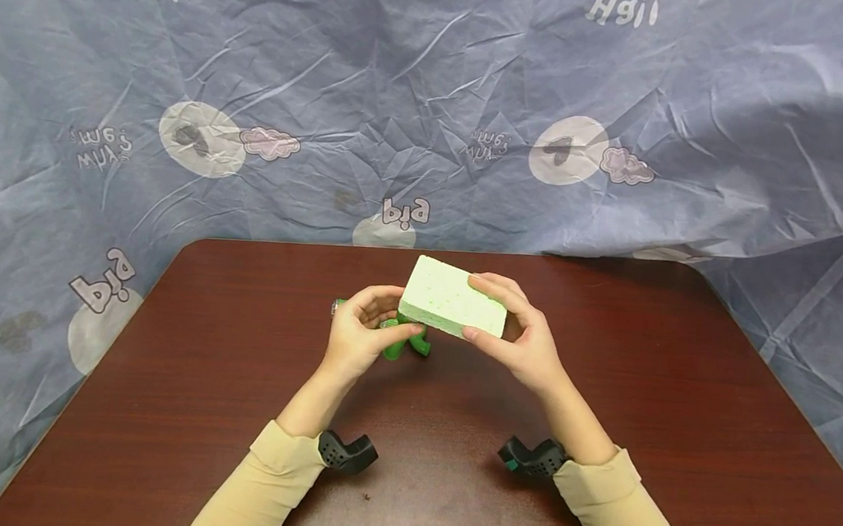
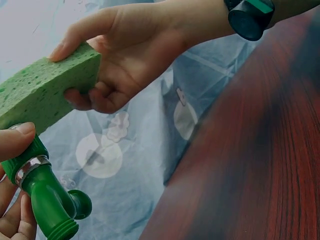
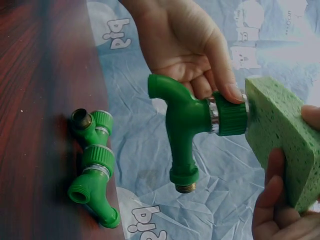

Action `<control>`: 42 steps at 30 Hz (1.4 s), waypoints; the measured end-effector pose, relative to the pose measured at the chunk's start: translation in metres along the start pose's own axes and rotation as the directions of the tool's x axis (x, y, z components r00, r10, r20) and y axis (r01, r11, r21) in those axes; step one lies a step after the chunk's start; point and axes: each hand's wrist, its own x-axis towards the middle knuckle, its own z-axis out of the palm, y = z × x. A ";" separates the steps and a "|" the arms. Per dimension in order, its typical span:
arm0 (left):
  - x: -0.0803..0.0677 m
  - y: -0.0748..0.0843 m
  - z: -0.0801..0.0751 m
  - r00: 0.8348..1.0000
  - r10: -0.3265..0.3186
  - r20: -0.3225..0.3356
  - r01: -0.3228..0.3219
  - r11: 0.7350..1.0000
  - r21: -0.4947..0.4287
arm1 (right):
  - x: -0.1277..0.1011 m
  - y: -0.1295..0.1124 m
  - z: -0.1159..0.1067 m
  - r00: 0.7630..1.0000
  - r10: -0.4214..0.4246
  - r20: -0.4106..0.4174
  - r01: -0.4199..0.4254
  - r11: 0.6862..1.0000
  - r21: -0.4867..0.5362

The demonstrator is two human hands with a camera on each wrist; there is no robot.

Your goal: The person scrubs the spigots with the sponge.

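Your left hand (image 1: 356, 336) pinches green plastic tap (image 3: 192, 127) by collar, thumb and fingers curled round it, centre of head frame, above table (image 1: 194, 410). Your right hand (image 1: 523, 341) grips pale green sponge (image 1: 452, 298), thumb on top, fingers beneath. Sponge end touches tap collar. Second green fitting (image 3: 95, 167) lies on table, lower left of right wrist frame.

Background items only
Second green tap fitting (image 3: 94, 167) lay flat on the dark red-brown table (image 1: 677, 415). Wrinkled grey-blue printed cloth (image 1: 405, 88) hung behind and draped past the table's far and side edges.
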 end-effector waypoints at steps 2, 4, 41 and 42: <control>0.000 0.000 0.001 1.000 0.009 -0.001 -0.009 1.000 -0.001 | -0.001 0.001 0.001 1.000 -0.004 0.021 0.004 1.000 -0.006; 0.000 0.001 0.002 1.000 0.014 -0.003 -0.014 1.000 -0.004 | -0.001 0.001 0.002 1.000 0.003 0.013 -0.002 0.999 -0.037; 0.002 -0.001 -0.002 0.999 0.028 -0.041 -0.027 0.999 0.028 | 0.002 0.000 -0.009 0.959 0.154 -0.237 -0.204 0.957 -0.204; 0.003 0.000 -0.003 0.998 0.023 -0.053 -0.021 0.999 0.034 | 0.002 0.000 -0.010 0.960 0.155 -0.233 -0.204 0.958 -0.201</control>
